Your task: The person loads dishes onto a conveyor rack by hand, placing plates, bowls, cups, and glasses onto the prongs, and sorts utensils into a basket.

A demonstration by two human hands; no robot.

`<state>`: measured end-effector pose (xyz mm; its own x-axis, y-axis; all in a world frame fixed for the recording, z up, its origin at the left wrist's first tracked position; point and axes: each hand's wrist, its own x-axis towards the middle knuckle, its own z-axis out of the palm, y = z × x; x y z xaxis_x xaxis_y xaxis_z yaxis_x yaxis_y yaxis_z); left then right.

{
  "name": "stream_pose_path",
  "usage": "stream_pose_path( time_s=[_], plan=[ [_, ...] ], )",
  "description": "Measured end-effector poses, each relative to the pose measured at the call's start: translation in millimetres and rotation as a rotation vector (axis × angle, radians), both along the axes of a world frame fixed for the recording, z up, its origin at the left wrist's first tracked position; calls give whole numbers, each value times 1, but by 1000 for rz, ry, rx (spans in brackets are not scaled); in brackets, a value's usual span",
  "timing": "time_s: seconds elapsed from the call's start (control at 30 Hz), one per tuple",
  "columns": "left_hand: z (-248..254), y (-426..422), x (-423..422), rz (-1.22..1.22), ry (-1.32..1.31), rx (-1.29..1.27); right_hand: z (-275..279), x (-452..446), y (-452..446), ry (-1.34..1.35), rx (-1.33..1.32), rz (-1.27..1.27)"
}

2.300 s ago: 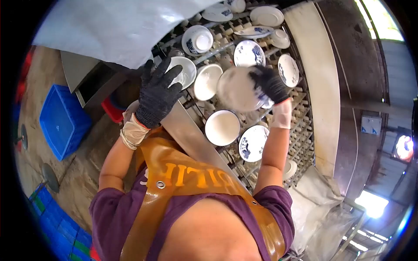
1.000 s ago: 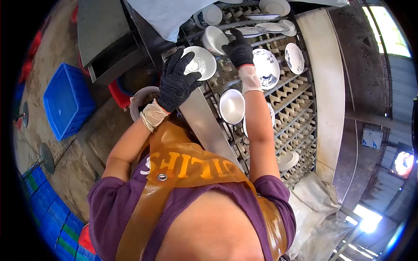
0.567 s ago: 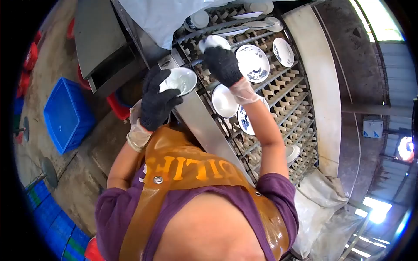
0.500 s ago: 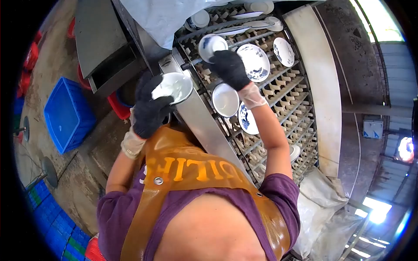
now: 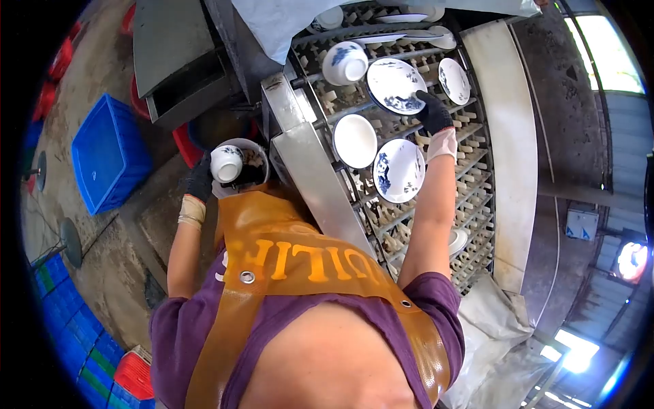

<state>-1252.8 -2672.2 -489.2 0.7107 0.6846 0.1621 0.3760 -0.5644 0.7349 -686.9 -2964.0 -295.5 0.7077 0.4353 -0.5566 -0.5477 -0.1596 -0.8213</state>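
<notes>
My left hand [image 5: 199, 178], in a black glove, grips a white bowl with blue pattern [image 5: 226, 163], turned upside down over a bucket [image 5: 262, 151] with scraps in it. At the right, my right hand [image 5: 434, 113], also gloved, has its fingers closed on the lower right rim of a large patterned plate [image 5: 395, 86] on the pegged rack [image 5: 470, 174]. An overturned patterned bowl [image 5: 345, 63] lies left of that plate. Nearer me are a white bowl [image 5: 355, 141] and another patterned plate [image 5: 400, 171]. A small oval plate [image 5: 454, 81] stands farther right.
A metal ledge [image 5: 320, 184] runs along the rack's left side. Further left are a blue bin [image 5: 109, 157], a grey metal box [image 5: 170, 54] and a red basket [image 5: 135, 375]. A white sheet [image 5: 279, 20] hangs over the rack's far end.
My left hand has moved down and left with its bowl, now inverted over the bucket. My right hand let go of the other bowl, left overturned on the rack, and moved right to the large plate.
</notes>
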Motion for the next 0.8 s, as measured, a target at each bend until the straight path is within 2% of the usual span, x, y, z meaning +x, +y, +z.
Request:
stream_pose_path(
  time_s=[0.03, 0.07, 0.13, 0.17, 0.2, 0.27, 0.33, 0.37, 0.4, 0.47, 0.53, 0.6, 0.67, 0.73, 0.8],
  plan=[
    [2, -4, 3, 64, 54, -214, 11, -12, -5, 34, 93, 38],
    [-1, -5, 8, 56, 48, -215, 12, -28, -10, -529, 8, 217],
    [-6, -6, 17, 451, -444, -1257, 49, -25, 7, -179, -180, 124],
    [-1, -8, 14, 434, -405, -1230, 53, -24, 18, -240, -244, -32],
    [4, -10, 11, 434, -403, -1228, 32, 7, 11, -552, -164, 70],
    [9, -12, 6, 442, -425, -1153, 18, 65, 1, -929, -454, 173],
    [-14, -5, -8, 433, -429, -1207, 96, 9, 23, -1008, -798, 176],
    [-14, -7, -11, 446, -395, -1159, 111, -10, 35, -1070, -872, 88],
    [-19, -7, -15, 457, -364, -1110, 120, -16, 40, -1148, -872, 111],
    [-35, -5, -19, 490, -350, -1143, 113, -7, 40, -1080, -811, 80],
    [-22, -14, -22, 462, -114, -933, 98, 8, 32, -1124, -850, 103],
    [-26, -18, -28, 464, -157, -960, 96, 16, 22, -1174, -878, 129],
    [-29, -27, -33, 474, -201, -990, 105, 13, 6, -816, -634, 87],
    [-35, -35, -37, 509, -314, -1042, 106, 18, -10, -996, -749, 101],
    [-43, -36, -45, 481, -234, -993, 119, 8, -17, -802, -794, 55]
  ],
)
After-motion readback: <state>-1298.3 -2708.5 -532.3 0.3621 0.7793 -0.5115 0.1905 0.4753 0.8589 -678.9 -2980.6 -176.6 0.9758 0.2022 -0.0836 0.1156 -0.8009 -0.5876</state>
